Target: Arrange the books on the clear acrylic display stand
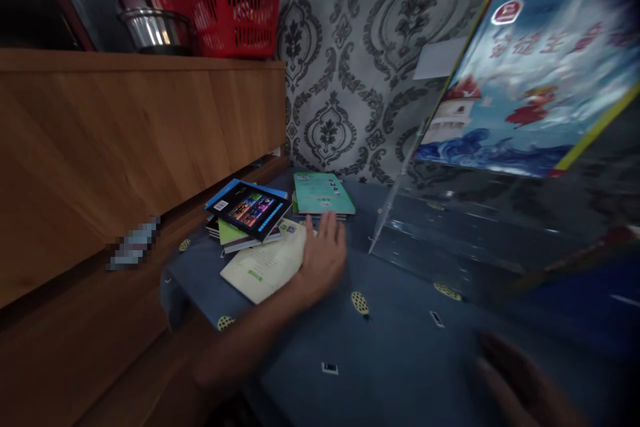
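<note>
My left hand has its fingers stretched out and rests at the right edge of a cream-coloured book. Just beyond its fingertips is a small pile topped by a teal book. Left of it, a pile of books carries a black book with colourful pictures, a green one showing beneath. My right hand is low at the right, smeared by motion and in shadow, so its grip cannot be made out. Nearest to it is a dark blue item, blurred at the right edge.
A clear plastic stand holds a blue picture book with a yellow border. Dark blue patterned cloth covers the table. At left, a wooden cabinet bears a red basket and a steel pot. Patterned wallpaper stands behind.
</note>
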A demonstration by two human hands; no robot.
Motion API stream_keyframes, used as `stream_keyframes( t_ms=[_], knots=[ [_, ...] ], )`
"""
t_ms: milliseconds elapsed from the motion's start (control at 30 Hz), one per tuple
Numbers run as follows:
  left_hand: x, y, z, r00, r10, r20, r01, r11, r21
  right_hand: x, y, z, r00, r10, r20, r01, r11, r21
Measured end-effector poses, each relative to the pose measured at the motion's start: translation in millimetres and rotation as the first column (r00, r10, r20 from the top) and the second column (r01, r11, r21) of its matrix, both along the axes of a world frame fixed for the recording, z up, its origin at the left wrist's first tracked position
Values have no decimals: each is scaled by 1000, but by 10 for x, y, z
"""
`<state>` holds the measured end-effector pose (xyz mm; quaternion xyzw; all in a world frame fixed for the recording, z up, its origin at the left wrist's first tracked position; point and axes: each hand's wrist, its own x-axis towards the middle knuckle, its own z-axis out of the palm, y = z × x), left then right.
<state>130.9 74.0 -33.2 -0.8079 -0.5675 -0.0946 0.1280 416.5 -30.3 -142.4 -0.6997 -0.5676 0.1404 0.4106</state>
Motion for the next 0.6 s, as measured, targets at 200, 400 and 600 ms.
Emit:
stream_keyframes(
  t_ms=[200, 400, 600],
  knots=[
    [-517, 43, 135, 939, 335, 74, -337, 942, 10, -646, 337, 159, 968, 247, -36, -246, 969, 21],
    [-745, -23, 165, 886, 462, 37, -462, 887, 5, -1100, 540, 176, 895, 433, 110, -442, 894, 75],
    [-808, -46, 166, 877, 479, 34, -480, 875, 63, -1105, 465, 200, 840, 502, 205, -522, 851, 57]
  ],
)
